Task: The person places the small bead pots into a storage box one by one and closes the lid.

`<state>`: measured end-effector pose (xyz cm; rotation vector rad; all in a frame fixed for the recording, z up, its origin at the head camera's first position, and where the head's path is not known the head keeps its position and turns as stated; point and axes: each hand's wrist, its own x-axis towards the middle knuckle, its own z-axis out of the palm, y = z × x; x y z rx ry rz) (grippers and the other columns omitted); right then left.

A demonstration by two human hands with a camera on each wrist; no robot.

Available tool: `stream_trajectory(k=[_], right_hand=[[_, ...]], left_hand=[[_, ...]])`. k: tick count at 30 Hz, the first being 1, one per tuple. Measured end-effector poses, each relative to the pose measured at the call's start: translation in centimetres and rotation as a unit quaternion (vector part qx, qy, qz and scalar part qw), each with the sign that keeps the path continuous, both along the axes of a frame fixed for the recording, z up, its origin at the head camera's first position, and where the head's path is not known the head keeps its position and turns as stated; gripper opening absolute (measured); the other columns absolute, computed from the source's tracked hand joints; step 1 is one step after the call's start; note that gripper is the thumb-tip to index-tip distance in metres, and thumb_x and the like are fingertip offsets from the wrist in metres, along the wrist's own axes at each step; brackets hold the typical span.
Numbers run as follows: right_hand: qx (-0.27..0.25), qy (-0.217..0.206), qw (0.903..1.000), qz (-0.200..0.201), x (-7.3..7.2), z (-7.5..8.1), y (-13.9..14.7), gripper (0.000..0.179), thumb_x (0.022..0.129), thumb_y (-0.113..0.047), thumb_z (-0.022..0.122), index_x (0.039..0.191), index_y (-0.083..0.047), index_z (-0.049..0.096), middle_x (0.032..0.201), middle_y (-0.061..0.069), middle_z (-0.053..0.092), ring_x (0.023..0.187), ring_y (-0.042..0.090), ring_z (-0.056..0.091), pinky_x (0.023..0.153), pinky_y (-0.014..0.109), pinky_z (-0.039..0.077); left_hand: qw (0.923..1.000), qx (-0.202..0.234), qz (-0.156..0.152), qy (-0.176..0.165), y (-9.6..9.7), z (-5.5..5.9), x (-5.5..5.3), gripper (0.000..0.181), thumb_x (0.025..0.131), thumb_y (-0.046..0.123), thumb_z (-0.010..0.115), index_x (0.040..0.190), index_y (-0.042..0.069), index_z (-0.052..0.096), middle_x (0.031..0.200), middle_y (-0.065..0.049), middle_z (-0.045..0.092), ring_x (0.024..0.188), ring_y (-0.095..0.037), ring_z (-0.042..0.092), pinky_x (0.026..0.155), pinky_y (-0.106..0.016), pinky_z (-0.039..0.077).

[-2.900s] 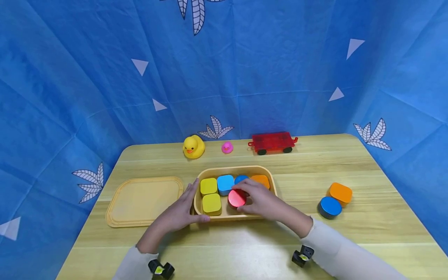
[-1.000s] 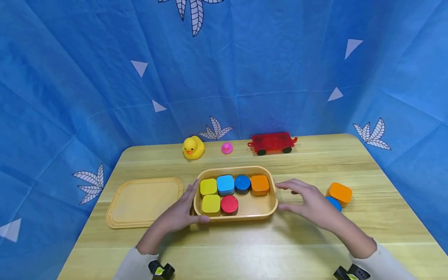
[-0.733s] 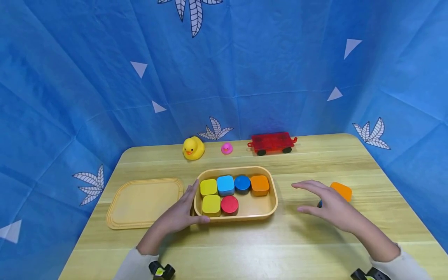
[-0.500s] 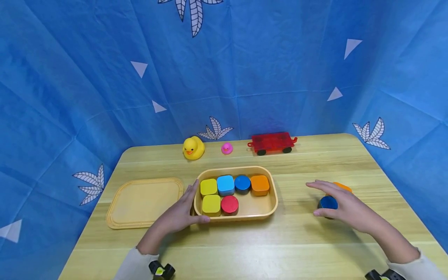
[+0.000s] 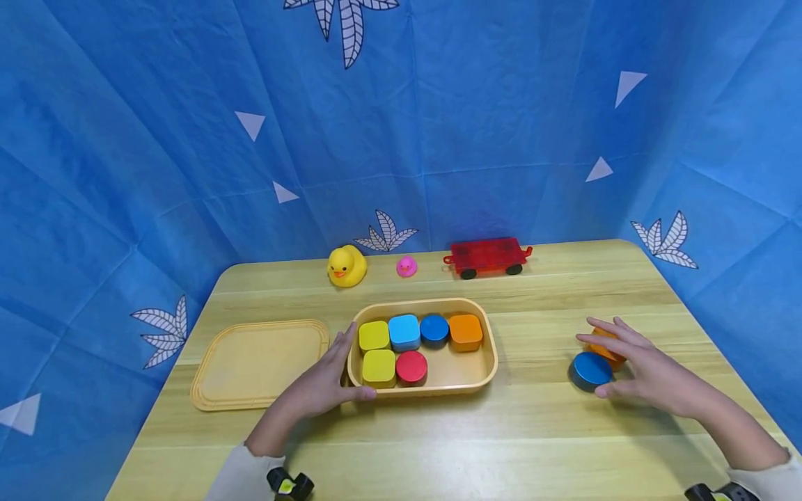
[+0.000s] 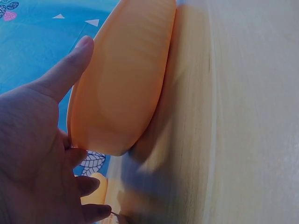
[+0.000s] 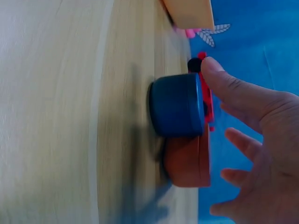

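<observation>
My left hand [image 5: 322,378] rests against the left end of a tan box [image 5: 491,362], thumb along its front rim and fingers extended beside the end wall. Inside stand two yellow rounded-square blocks [image 5: 379,367], a light blue one [image 5: 404,332], an orange one [image 5: 466,332], a round dark blue one [image 5: 434,329] and a round red one [image 5: 412,367]. At the right, my right hand [image 5: 651,372] reaches over another round blue block [image 7: 176,106] and an orange rounded-square block [image 7: 186,161], thumb and fingers spread apart. It grips neither; the fingers partly hide the orange block.
A tan lid [image 5: 260,365] lies flat left of the box. Along the back of the table stand a yellow duck [image 5: 347,266], a small pink duck [image 5: 406,266] and a red wheeled wagon [image 5: 486,257]. A blue patterned cloth [image 5: 501,125] hangs behind.
My right hand has let go of the red block inside the box and moved right to the loose blue and orange blocks. The left hand has stayed at the box.
</observation>
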<state>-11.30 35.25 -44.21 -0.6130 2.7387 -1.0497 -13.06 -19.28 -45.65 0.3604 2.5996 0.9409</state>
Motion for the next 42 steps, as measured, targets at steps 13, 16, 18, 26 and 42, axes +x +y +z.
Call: stream_trajectory(k=[13, 16, 18, 26, 42], right_hand=[[0.006, -0.010, 0.9999, 0.000, -0.3, -1.2, 1.0, 0.063, 0.076, -0.021, 0.090, 0.134, -0.011, 0.067, 0.165, 0.026, 0.025, 0.146, 0.067, 0.004, 0.094, 0.089, 0.023], [0.002, -0.002, 1.0000, 0.004, -0.3, -1.3, 0.9, 0.062, 0.076, -0.020, 0.090, 0.132, -0.011, 0.068, 0.162, 0.028, 0.029, 0.145, 0.068, 0.006, 0.094, 0.089, 0.023], [-0.001, 0.003, 1.0000, 0.007, -0.3, -1.3, 0.8, 0.061, 0.075, -0.020, 0.090, 0.131, -0.011, 0.068, 0.160, 0.029, 0.030, 0.145, 0.068, 0.007, 0.094, 0.089, 0.025], [0.008, 0.019, 0.9996, 0.017, -0.4, -0.5, -0.1, 0.061, 0.076, -0.022, 0.091, 0.132, -0.013, 0.069, 0.160, 0.025, 0.033, 0.147, 0.064, 0.010, 0.093, 0.086, 0.032], [0.005, 0.042, 0.9980, 0.046, -0.9, 2.8, -4.3, 0.058, 0.078, -0.026, 0.090, 0.132, -0.025, 0.069, 0.159, 0.017, 0.040, 0.150, 0.056, 0.016, 0.100, 0.083, 0.030]], left_hand=[[1.0000, 0.001, 0.001, -0.001, 0.1, 0.2, 0.1, 0.124, 0.083, 0.057, 0.081, 0.167, 0.032, -0.006, 0.174, -0.013, 0.004, 0.159, -0.036, 0.006, 0.120, -0.064, 0.027], [1.0000, 0.002, 0.001, -0.002, 0.1, 0.2, 0.1, 0.124, 0.083, 0.057, 0.081, 0.167, 0.031, -0.006, 0.173, -0.014, 0.004, 0.159, -0.037, 0.007, 0.120, -0.064, 0.027], [1.0000, 0.002, 0.000, -0.002, 0.1, 0.2, 0.1, 0.124, 0.083, 0.056, 0.082, 0.167, 0.031, -0.006, 0.173, -0.014, 0.004, 0.159, -0.037, 0.008, 0.120, -0.064, 0.027], [1.0000, 0.002, 0.000, 0.000, 0.0, -0.1, 0.1, 0.124, 0.083, 0.058, 0.081, 0.166, 0.032, -0.006, 0.173, -0.015, 0.005, 0.158, -0.038, 0.010, 0.119, -0.064, 0.029], [1.0000, 0.004, 0.003, -0.003, -0.1, 0.0, 0.0, 0.124, 0.082, 0.059, 0.081, 0.166, 0.032, -0.006, 0.173, -0.014, 0.005, 0.159, -0.037, 0.008, 0.119, -0.064, 0.029]])
